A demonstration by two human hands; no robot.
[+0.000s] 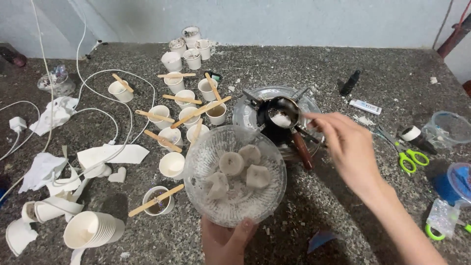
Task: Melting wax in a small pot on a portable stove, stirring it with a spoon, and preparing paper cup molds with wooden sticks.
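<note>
Left hand: the left hand (226, 240) grips the near rim of a clear glass bowl (234, 174), thumb over the edge, holding it above the counter.
Bowl contents: several pale wax chunks (231, 163), rounded and moulded, lie apart on the bowl's floor.
Right hand: the right hand (346, 145) reaches over the burner with fingers (318, 118) loosely spread, holding nothing; fingertips lie just beside the pot's rim.
Melting pot: a small dark pot (280, 116) with a brown handle sits on a round metal stove (250, 112); a white lump shows inside.
Packages: a small white oblong tube with a blue label (365, 106) lies right of the stove; a black cylinder (350, 82) lies behind it.
Cups: white paper cups (171, 61) cluster left of the stove, many crossed by wooden sticks (199, 111); a nested stack (93, 229) lies on its side at near left.
Right edge: green-handled scissors (411, 158), a tape roll (411, 133) and a clear lidded tub (450, 127).
Left edge: white cables (105, 110) and torn paper scraps (43, 169) across the speckled stone counter (304, 64).
</note>
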